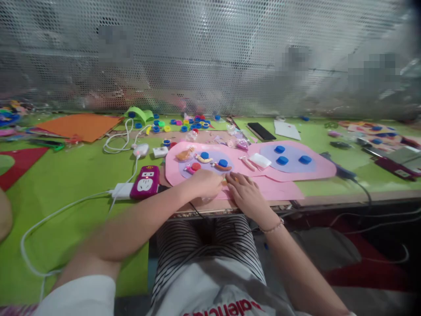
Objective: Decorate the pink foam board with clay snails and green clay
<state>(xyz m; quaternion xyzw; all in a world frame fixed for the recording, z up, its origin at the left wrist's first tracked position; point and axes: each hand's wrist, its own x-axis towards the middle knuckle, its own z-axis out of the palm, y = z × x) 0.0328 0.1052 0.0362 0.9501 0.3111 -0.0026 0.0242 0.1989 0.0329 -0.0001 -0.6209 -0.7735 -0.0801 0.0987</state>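
Piece of yellow and orange [225, 182] nearly hidden at the fingertips [230, 177]

Only a sliver of the piece is left uncovered, in the gap where the left hand [209, 183] and the right hand [246, 192] are brought together, over the near edge of a pink cut-out [255, 149]. The fingers of both hands are bent inward and closed up against it; whether it is clamped or merely pressed cannot be told. The visible sliver is stretched roughly left to right, but which way its end is pointed cannot be made out.

The pink cut-out is laid flat with its long axis running left to right, its right end turned slightly nearer. A pink sheet [283, 189] is tucked along its near side. On the left lobe, a brown curved piece [226, 168] topped by a blue cap [222, 163] is laid with its pale tip to the left; its long axis is slanted, the right end nearer. A cream piece [205, 160], also capped in blue, is set farther and to the left, slanted likewise. A red cap [196, 166] is seen left of the brown one. On the right lobe, three blue caps [282, 160] are spaced apart. Near left, a purple power socket [144, 184] is placed on the green tabletop [72, 184].
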